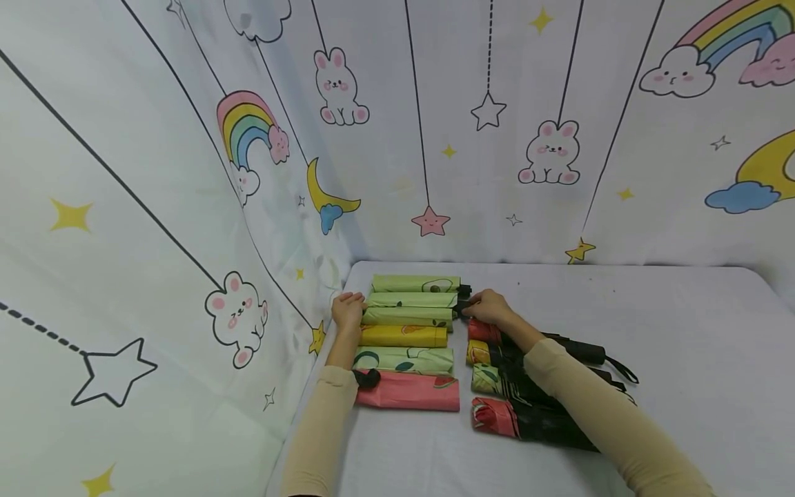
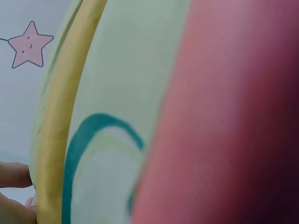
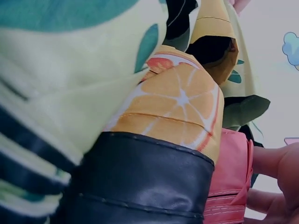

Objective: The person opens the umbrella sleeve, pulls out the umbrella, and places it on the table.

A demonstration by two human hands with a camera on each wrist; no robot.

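Note:
Folded umbrellas in printed covers lie in a column on the table. My left hand (image 1: 348,310) is at the left ends of the green ones, its fingers touching near the end of the third green umbrella (image 1: 406,317). At the other end my right hand (image 1: 491,308) pinches the black tip of that umbrella. Above it lie a second green umbrella (image 1: 413,299) and a top one with an avocado print (image 1: 413,284). Below come a yellow umbrella (image 1: 404,336), a pale green one (image 1: 404,360) and a red one (image 1: 410,391). The left wrist view shows only fingers (image 2: 14,175) of the hand.
To the right, under my right forearm, lie more folded umbrellas with black panels: a red one (image 1: 493,415), a green one (image 1: 487,378), an orange-slice one (image 3: 173,102) and another red one (image 3: 229,172). A black handle (image 1: 580,350) with a strap points right. A printed curtain (image 1: 397,172) surrounds the white table.

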